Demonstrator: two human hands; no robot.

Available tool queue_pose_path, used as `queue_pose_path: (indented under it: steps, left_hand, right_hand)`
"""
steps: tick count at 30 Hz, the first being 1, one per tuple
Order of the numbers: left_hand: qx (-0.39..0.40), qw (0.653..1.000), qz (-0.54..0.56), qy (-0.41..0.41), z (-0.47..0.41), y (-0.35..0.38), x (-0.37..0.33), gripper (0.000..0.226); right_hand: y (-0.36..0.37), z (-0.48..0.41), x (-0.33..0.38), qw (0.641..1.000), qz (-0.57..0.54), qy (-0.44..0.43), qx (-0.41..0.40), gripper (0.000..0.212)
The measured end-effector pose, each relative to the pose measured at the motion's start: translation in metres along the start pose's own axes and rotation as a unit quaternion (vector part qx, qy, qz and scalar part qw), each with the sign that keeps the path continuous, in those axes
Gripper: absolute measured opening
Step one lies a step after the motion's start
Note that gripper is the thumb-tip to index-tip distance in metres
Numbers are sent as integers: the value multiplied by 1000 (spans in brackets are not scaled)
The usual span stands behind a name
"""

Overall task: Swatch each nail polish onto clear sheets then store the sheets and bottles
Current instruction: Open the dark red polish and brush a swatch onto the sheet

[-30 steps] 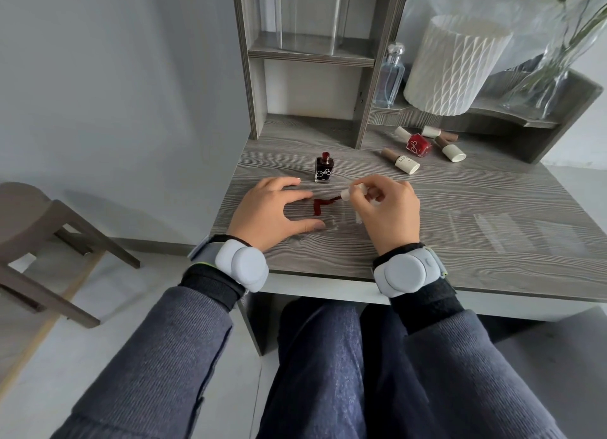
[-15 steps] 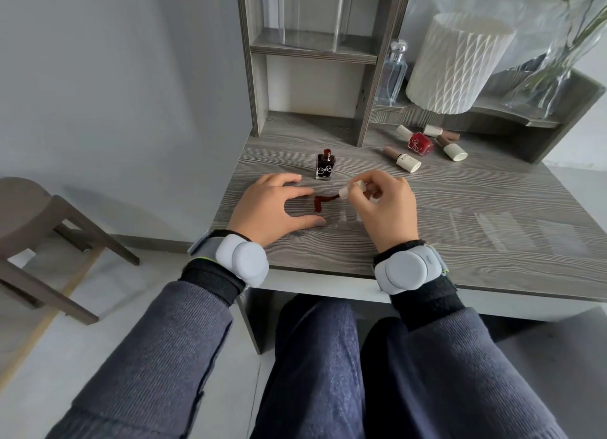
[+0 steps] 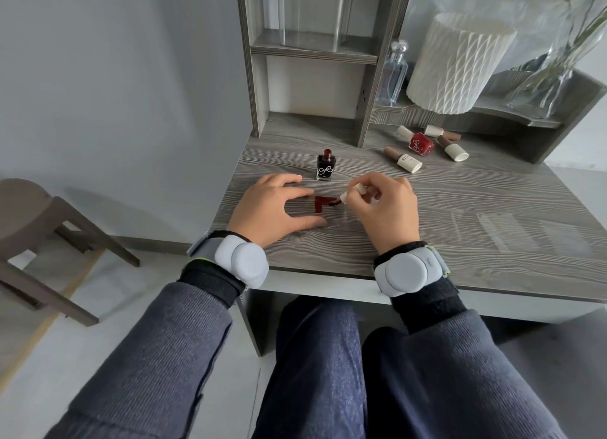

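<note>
Surveying from the head view, we are recording a grey wood-grain desk [image 3: 460, 202] carrying a shelf unit [image 3: 259, 60] at its back. A brown stool [image 3: 39, 221] is standing on the floor to the left. A white ribbed lampshade [image 3: 460, 64] and a glass vase [image 3: 565, 60] are sitting on the raised ledge at the right, with a clear perfume bottle [image 3: 394, 73] just beside the lampshade.

The left hand [image 3: 272, 208] is resting on the desk with fingers spread and straight, thumb and forefinger framing the work; it is holding nothing. The right hand [image 3: 391, 208] is pinching the cream brush cap [image 3: 353, 192] between thumb and fingertips, with the brush tip touching the paint.

A clear sheet [image 3: 338, 221] is lying flat between the 2 hands; we cannot tell whether the left hand is touching it. Further clear sheets [image 3: 492, 231] are lying flat well to the right.

1 open dark bottle [image 3: 325, 166] is standing upright just behind the left fingers. 4 capped bottles are lying on their sides near the ledge: 1 red bottle [image 3: 421, 143] and 3 tan bottles [image 3: 404, 158]. A dark red L-shaped swatch [image 3: 320, 203] is sitting on the sheet.
</note>
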State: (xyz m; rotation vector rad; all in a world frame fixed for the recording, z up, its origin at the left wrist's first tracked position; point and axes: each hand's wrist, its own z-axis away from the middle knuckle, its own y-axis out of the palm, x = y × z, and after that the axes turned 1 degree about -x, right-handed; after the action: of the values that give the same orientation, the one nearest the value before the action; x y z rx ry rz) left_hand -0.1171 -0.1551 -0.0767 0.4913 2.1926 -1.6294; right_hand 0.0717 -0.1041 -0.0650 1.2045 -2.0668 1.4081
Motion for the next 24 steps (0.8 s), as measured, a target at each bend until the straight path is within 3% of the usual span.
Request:
queue_pose_path:
  steps: [4, 7, 13, 18, 21, 24]
  left_hand:
    - [3, 1000, -8, 1, 0, 1, 1, 79]
    - [5, 1000, -7, -2, -1, 1, 1, 80]
    - [3, 1000, -6, -2, -1, 1, 0, 79]
    - [6, 1000, -2, -2, 0, -1, 0, 79]
    - [7, 1000, -3, -1, 0, -1, 0, 78]
    - [9, 1000, -4, -3, 0, 0, 0, 76]
  right_hand:
    - [-4, 1, 5, 998, -50, -15, -22, 13]
    - [-3, 2, 7, 998, -45, -32, 18, 21]
    - [1, 0, 0, 1000, 11, -26, 8, 8]
    - [-3, -2, 2, 997, -58, 12, -41, 10]
    - [-7, -2, 1, 996, -86, 15, -28, 3]
    - [-6, -3, -1, 997, -77, 13, -1, 11]
